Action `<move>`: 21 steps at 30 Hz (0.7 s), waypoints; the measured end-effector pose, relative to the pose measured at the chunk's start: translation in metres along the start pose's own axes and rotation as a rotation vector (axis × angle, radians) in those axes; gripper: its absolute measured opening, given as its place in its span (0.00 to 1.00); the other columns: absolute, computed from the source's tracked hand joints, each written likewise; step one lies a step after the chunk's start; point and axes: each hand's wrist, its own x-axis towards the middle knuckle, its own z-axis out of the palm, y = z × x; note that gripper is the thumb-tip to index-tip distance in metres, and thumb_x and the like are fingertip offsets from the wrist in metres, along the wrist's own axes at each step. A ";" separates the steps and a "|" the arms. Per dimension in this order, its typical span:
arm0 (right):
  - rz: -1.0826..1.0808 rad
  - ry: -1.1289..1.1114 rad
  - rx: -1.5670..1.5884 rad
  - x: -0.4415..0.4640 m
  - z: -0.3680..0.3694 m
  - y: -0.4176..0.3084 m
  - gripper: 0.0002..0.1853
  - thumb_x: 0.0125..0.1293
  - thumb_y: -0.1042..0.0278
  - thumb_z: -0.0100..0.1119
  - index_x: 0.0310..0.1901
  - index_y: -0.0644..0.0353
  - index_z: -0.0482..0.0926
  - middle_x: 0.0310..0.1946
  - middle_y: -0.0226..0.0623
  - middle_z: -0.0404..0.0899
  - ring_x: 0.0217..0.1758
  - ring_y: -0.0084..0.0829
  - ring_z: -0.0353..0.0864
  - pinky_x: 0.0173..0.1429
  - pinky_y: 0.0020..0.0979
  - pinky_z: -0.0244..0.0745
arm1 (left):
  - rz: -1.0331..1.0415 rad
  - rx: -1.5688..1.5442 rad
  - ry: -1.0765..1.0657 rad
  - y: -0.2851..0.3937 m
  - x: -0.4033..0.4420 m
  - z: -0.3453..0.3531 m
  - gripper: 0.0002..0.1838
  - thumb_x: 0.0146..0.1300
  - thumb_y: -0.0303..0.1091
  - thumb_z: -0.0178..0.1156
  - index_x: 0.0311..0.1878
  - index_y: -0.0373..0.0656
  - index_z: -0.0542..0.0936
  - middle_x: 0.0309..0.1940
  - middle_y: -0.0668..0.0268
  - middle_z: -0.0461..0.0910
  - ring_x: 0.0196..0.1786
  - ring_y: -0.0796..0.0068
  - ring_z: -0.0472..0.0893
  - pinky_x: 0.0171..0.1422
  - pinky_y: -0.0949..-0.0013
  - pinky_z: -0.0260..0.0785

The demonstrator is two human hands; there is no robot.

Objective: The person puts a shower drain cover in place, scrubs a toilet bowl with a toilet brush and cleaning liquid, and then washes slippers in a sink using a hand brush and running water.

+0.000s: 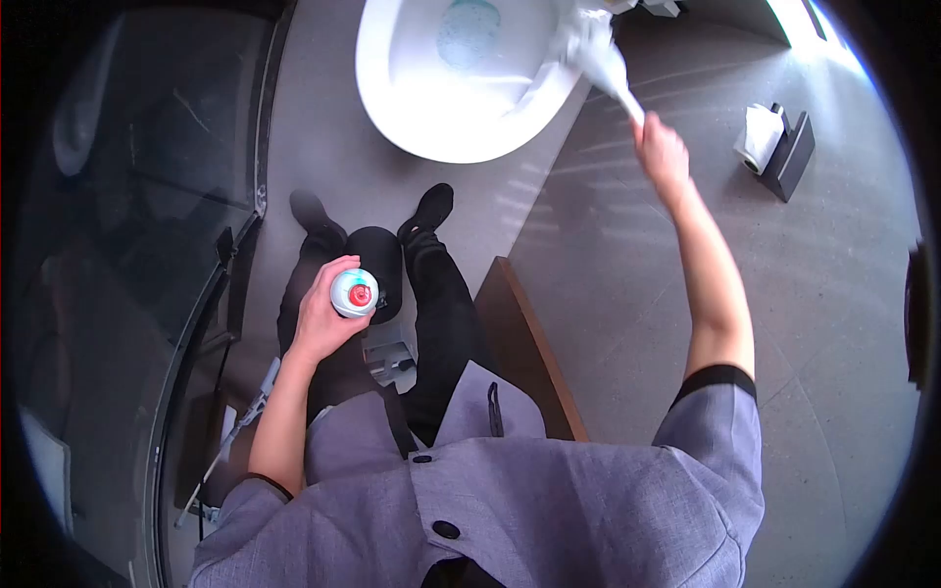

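Your R hand point(664, 152) grips the white brush point(610, 73) by its handle, nr the toilet rim point(421, 142) (far end blurred, contact unclear), prob. light, stiff, best held there; L hand point(326, 309) clasps the bottle point(353, 293), likely slick if wet.

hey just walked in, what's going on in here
A person in a greyish-purple, short-sleeved top is at a white, oval toilet bowl. Their right hand grips a white, long-handled brush, its blurred head at the bowl's right rim; whether it touches is unclear. Their left hand holds a round, whitish bottle with a red top away from the bowl. Bluish water shows inside the bowl.
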 end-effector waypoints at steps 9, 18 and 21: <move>0.275 -0.499 0.465 -0.169 0.038 -0.156 0.23 0.70 0.45 0.47 0.38 0.61 0.75 0.26 0.53 0.81 0.32 0.56 0.82 0.37 0.54 0.76 | 0.123 0.000 -0.057 0.016 0.040 -0.038 0.37 0.38 0.23 0.73 0.56 0.45 0.71 0.57 0.59 0.75 0.59 0.55 0.76 0.62 0.61 0.70; 0.238 -0.492 0.168 -0.100 -0.006 -0.137 0.23 0.70 0.44 0.47 0.36 0.61 0.74 0.26 0.47 0.82 0.32 0.50 0.84 0.37 0.49 0.79 | 0.142 0.010 -0.123 0.008 0.084 -0.126 0.35 0.38 0.23 0.73 0.55 0.44 0.72 0.57 0.58 0.75 0.60 0.54 0.76 0.63 0.61 0.70; 0.133 -0.529 0.054 -0.036 -0.045 -0.131 0.24 0.73 0.46 0.43 0.36 0.62 0.78 0.30 0.49 0.83 0.34 0.48 0.85 0.38 0.47 0.81 | 0.100 0.053 -0.123 -0.004 0.091 -0.150 0.34 0.39 0.24 0.72 0.55 0.43 0.72 0.57 0.57 0.75 0.60 0.55 0.76 0.63 0.61 0.69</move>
